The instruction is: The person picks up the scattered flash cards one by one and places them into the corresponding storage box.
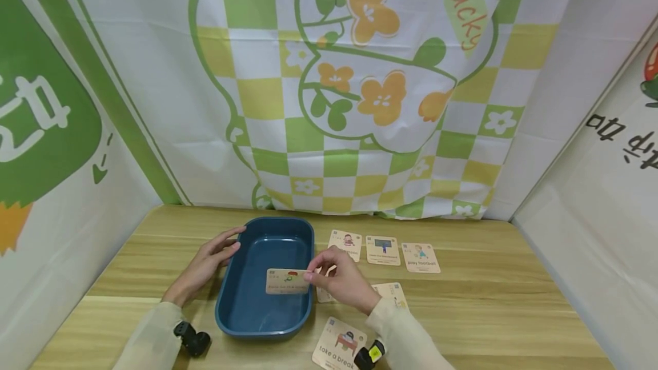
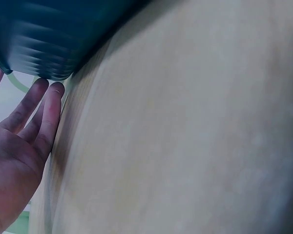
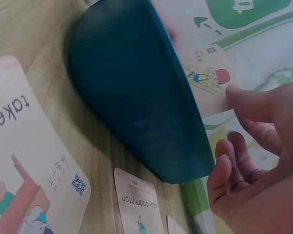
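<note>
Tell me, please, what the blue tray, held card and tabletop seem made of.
Blue tray: probably glossy plastic, given its smooth highlights. Held card: likely stiff, fairly matte paperboard, being thin, flat and printed. Tabletop: wood or laminate, softly shiny, with visible grain.

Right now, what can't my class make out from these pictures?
- Head view: caption on the held card, too small and blurred to read.
- Head view: start of the caption on the back-left card, hidden by the right hand.
- Left wrist view: part of the left hand, cut off by the left edge.
</note>
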A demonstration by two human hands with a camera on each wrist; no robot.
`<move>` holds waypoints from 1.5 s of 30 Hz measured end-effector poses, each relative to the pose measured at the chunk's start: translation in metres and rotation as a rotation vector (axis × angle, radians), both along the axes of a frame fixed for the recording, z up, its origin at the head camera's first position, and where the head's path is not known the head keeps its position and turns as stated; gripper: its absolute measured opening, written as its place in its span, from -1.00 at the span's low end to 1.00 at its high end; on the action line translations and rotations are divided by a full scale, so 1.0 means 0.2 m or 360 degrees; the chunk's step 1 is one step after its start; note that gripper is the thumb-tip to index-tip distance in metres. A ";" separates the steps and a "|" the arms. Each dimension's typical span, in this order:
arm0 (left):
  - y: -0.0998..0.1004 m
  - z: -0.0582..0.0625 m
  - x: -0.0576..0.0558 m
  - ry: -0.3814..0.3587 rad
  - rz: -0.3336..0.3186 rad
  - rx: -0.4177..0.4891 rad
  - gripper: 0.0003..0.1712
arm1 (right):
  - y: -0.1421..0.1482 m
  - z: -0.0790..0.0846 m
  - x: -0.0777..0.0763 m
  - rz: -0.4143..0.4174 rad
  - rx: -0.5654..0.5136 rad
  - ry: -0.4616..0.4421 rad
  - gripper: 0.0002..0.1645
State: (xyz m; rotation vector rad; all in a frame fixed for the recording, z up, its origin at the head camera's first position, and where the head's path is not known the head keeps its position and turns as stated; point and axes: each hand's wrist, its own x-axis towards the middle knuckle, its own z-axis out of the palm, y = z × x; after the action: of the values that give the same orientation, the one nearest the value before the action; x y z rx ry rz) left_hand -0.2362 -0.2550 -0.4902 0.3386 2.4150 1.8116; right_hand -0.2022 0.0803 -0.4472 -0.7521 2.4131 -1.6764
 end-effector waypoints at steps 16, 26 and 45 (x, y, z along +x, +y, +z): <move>0.00 -0.01 0.00 0.0019 -0.0012 0.0007 -0.37 | -0.03 0.01 0.01 -0.0003 0.0120 0.0041 -0.91; 0.00 -0.01 0.00 0.0019 -0.0009 0.0020 -0.37 | -0.03 -0.01 0.00 0.0004 0.0176 0.0037 -0.91; 0.00 -0.01 0.00 0.0018 0.0018 0.0003 -0.37 | -0.01 0.01 0.01 0.0044 0.0107 -0.0054 -0.76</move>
State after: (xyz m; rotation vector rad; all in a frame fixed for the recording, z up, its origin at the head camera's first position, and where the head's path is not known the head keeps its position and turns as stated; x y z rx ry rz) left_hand -0.2367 -0.2550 -0.4914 0.3372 2.4277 1.8218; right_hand -0.1996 0.0777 -0.4453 -0.7376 2.4114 -1.5762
